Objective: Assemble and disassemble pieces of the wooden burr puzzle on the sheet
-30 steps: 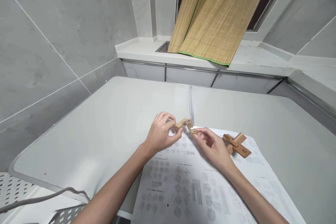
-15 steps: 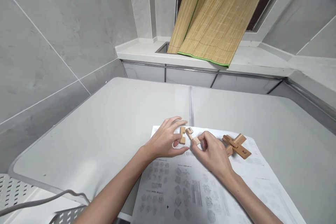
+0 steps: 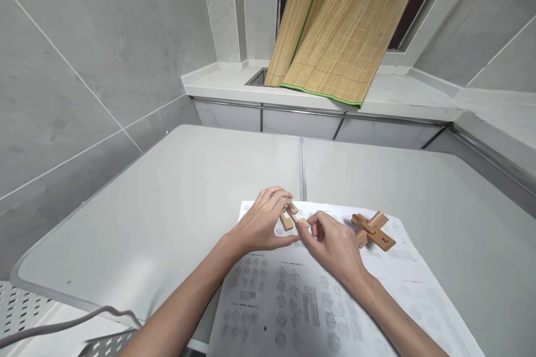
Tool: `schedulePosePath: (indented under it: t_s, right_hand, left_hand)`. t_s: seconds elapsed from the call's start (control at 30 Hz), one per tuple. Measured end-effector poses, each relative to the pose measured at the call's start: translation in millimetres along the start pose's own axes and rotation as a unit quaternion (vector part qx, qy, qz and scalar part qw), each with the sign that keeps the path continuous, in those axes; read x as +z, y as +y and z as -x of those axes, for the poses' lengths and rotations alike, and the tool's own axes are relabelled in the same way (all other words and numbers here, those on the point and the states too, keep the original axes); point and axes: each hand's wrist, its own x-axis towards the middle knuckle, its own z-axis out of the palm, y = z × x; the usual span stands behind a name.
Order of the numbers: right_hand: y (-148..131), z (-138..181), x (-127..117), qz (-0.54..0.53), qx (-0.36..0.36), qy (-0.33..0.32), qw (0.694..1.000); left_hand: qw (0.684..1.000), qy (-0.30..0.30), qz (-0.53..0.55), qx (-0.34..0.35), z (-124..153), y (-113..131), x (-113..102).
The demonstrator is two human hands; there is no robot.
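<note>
On a printed sheet (image 3: 293, 273), two notched wooden puzzle pieces lie close together between my hands. The fingers of my left hand (image 3: 268, 222) curl over the far end of the left notched piece (image 3: 286, 222) and hide part of it; the thumb reaches out below, apart from the wood. My right hand (image 3: 330, 237) pinches the near end of the other notched piece (image 3: 303, 222) between thumb and index finger. To the right of this hand, a crossed wooden puzzle assembly (image 3: 374, 230), with a "2" marked on one bar, rests on the sheet.
The sheet covers the near part of a pale table (image 3: 234, 162) with a seam down its middle. A grey cable (image 3: 75, 321) runs at the lower left. Behind the table are a white ledge (image 3: 226, 81) and a hanging bamboo mat (image 3: 330, 39).
The two notched pieces have come together and tilted. My left fingers have curled over their far end, and my right hand has shifted slightly left with its piece.
</note>
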Motion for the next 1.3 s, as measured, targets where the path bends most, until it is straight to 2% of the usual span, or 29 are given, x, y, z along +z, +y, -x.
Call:
schedulePosePath:
  t_s: [0.3, 0.5, 0.6, 0.67, 0.73, 0.87, 0.97, 1.03, 1.13, 1.3]
  right_hand:
    - [1, 0, -1, -0.038, -0.020, -0.038, 0.998]
    - [-8, -3, -8, -0.116, 0.025, -0.032, 0.992]
    - [-12, -5, -11, -0.212, 0.077, -0.058, 0.973]
    - [-14, -6, -13, -0.318, 0.122, -0.093, 0.936]
    - [-14, -8, -14, -0.434, 0.172, -0.112, 0.877]
    - [-8, -16, -19, -0.609, 0.244, -0.061, 0.752]
    - [0, -20, -23, -0.701, 0.260, -0.038, 0.663]
    - [4, -21, -26, -0.742, 0.264, -0.033, 0.615]
    - [6, -20, -30, -0.774, 0.267, -0.024, 0.574]
    - [6, -19, -32, -0.787, 0.256, -0.026, 0.561]
  left_hand:
    - [1.000, -0.012, -0.006, -0.014, -1, -4, 2]
    - [0.998, -0.029, -0.051, 0.008, -1, -2, 3]
    - [0.997, -0.030, -0.070, 0.010, 0, -3, 3]
    - [0.996, -0.030, -0.078, 0.012, 1, -4, 3]
    - [0.996, -0.028, -0.081, 0.013, 1, -5, 3]
    - [0.997, -0.026, -0.079, 0.003, 2, -7, 4]
    - [0.997, -0.024, -0.077, -0.007, 2, -8, 4]
    - [0.997, -0.025, -0.065, -0.014, 1, -9, 4]
    - [0.998, -0.026, -0.042, -0.029, 0, -10, 3]
    - [0.998, -0.018, -0.024, -0.048, 0, -9, 2]
